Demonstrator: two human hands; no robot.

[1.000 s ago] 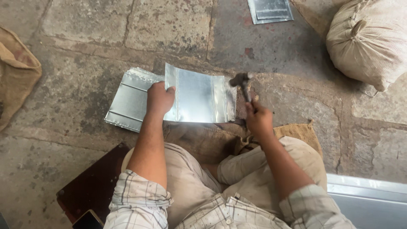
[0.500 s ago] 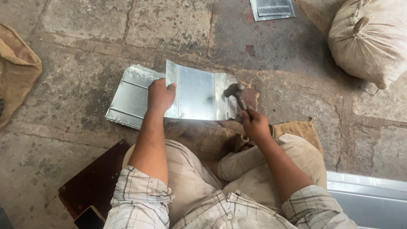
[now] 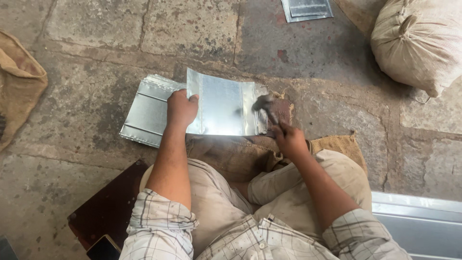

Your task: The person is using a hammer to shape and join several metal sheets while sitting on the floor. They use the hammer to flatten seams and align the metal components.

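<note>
My left hand (image 3: pixel 181 108) presses on the left edge of a shiny bent metal sheet (image 3: pixel 223 104) that lies in front of my knees. A hammer (image 3: pixel 265 106) is gripped in my right hand (image 3: pixel 288 138); its blurred head is down at the sheet's right fold. The sheet rests over a stack of similar ribbed metal sheets (image 3: pixel 148 111) on the stone floor and a burlap pad (image 3: pixel 337 143). My legs are folded below.
A full burlap sack (image 3: pixel 421 41) sits at the top right, another sack (image 3: pixel 18 84) at the left edge. More metal sheets lie at the top (image 3: pixel 308 9) and bottom right (image 3: pixel 418 221). A dark wooden board (image 3: pixel 111 207) is under me, a phone (image 3: pixel 103 248) beside it.
The hammer has swung down and leftward from its raised position onto the sheet's right fold. My left hand has stayed on the sheet.
</note>
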